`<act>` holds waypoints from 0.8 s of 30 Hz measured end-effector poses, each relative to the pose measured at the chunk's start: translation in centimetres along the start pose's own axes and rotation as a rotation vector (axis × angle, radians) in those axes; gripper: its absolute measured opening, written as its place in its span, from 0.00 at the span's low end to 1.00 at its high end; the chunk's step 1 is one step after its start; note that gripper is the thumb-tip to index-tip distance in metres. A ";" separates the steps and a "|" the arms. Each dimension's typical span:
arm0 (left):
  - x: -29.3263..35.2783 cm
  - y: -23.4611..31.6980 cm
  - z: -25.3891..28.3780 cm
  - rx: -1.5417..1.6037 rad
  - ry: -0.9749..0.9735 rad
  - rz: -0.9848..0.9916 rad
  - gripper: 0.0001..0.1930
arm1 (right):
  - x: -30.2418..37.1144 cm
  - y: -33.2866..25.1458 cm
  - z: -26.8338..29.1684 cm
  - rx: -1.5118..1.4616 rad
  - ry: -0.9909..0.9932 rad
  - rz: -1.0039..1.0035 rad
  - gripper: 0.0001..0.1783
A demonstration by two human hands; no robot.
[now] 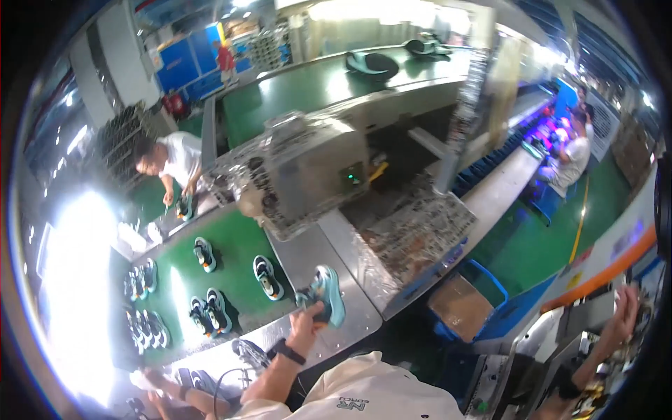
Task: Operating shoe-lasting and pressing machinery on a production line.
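Observation:
My left hand [304,332], a dark band on its wrist, is closed on a sneaker [332,299] with a light teal sole. It holds the shoe tilted above the metal edge of the worktable [357,318]. At far right my right hand [624,309] is raised beside a grey machine [560,336]. Its fingers are stretched out and nothing shows in them. To the left of the held shoe, a single sneaker [267,278] lies on the green belt [241,238], with a pair of sneakers [210,311] farther left.
Several more shoes [147,329] line the belt's left end. Near the lower left are another person's hand [157,383] and forearm. A co-worker [178,157] handles a shoe across the belt. A wrapped machine [301,178] stands ahead; a blue-framed chair [462,304] is to the right.

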State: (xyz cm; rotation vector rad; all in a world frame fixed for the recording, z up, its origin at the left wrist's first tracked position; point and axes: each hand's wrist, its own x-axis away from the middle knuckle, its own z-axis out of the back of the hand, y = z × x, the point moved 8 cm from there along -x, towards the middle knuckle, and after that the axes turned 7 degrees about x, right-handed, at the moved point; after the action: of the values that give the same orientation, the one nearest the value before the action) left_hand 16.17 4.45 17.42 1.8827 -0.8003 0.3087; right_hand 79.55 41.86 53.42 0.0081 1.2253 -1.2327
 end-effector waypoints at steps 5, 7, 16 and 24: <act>-13.3 8.9 2.2 0.051 0.182 -0.194 0.07 | -2.6 -28.4 -24.3 -0.173 -0.401 0.508 0.13; -20.4 10.8 6.2 0.079 0.190 -0.186 0.15 | -3.1 -36.9 -32.9 -0.205 -0.554 0.535 0.17; -46.0 22.0 15.5 -0.376 0.510 -0.279 0.21 | -6.6 -54.8 -61.3 0.058 -0.785 0.808 0.34; -53.9 19.4 17.0 -0.891 0.525 -0.735 0.23 | -0.7 -62.2 -68.2 0.204 -1.027 0.776 0.24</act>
State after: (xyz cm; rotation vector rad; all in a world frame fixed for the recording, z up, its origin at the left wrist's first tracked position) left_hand -39.05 5.41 -5.42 1.0483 0.1526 -0.0394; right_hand -11.19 56.79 61.23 -0.0007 0.1347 -0.5068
